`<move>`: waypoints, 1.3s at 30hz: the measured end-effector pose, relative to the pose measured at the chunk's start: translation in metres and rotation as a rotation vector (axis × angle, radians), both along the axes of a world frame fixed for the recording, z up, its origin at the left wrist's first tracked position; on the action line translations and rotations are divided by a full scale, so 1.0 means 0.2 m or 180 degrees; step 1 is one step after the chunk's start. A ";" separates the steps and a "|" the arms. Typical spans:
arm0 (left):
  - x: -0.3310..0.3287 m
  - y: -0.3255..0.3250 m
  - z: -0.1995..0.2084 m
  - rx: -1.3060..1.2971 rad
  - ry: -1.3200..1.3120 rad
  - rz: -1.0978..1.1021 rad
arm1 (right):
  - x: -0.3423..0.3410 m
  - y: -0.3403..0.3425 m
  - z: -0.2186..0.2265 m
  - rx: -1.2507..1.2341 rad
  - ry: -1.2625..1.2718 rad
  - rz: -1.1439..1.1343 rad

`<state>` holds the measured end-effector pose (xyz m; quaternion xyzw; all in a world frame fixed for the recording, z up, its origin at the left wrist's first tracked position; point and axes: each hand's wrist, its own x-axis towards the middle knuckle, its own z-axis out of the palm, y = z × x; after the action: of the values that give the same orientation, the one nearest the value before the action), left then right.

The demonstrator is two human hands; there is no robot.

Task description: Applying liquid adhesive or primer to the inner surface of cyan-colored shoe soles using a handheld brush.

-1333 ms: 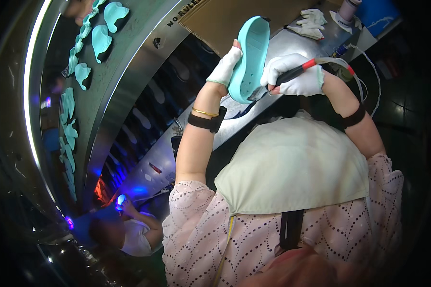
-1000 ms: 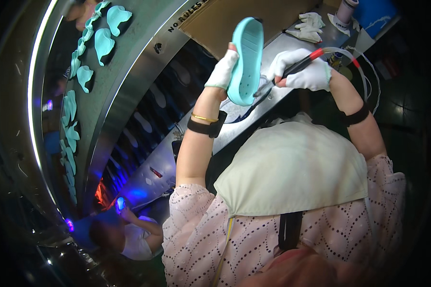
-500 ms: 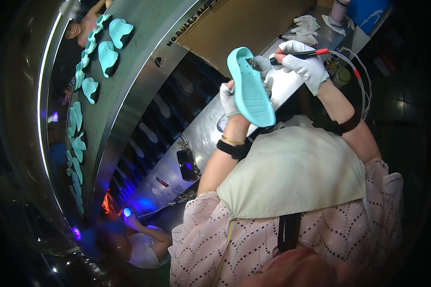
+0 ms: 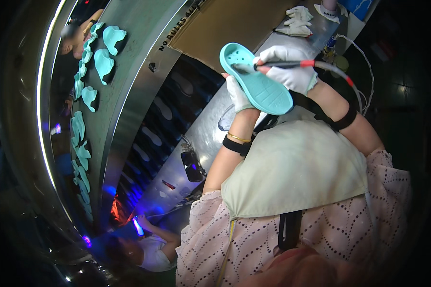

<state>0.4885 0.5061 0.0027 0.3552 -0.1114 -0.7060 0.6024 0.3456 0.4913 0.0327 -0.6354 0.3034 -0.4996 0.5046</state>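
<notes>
A turquoise shoe sole (image 4: 266, 91) is held up at a tilt in front of my apron, its hollow inner side with small holes showing. My left hand (image 4: 238, 93), in a white fingertip-less glove, grips the sole by its left edge. In my gloved right hand (image 4: 292, 75) is a brush (image 4: 285, 64) with a dark handle and a red band. A pale hose runs from its rear end. The brush's tip reaches inside the sole near the toe end, partly blurred.
On the left, a green conveyor belt (image 4: 124, 57) carries several turquoise shoe parts (image 4: 104, 66). A metal bench (image 4: 210, 129) holds a phone (image 4: 192, 166), a small red tool (image 4: 168, 184) and white gloves (image 4: 298, 21). Cardboard (image 4: 225, 28) lies beyond. A co-worker (image 4: 153, 251) holds a glowing light lower left.
The sole has turned further face-up, its toe end shifting left and its heel right. My right hand has moved left and down, bringing the brush inside the sole.
</notes>
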 end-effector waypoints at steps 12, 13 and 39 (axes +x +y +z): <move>0.08 -0.05 0.00 -0.0573 0.0522 -0.0201 | -0.02 0.14 0.05 -0.0254 0.0675 0.0212; 0.09 -0.05 0.00 -0.0622 0.0679 -0.0281 | -0.03 0.14 0.06 0.0290 0.0668 0.0316; 0.10 0.05 0.14 -0.0843 0.1388 -0.0995 | 0.00 0.17 0.02 0.0154 -0.0110 0.0004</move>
<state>0.5080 0.5160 0.0311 0.0921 -0.1238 -0.8292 0.5373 0.3451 0.5259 0.0370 -0.6145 0.3062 -0.5028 0.5252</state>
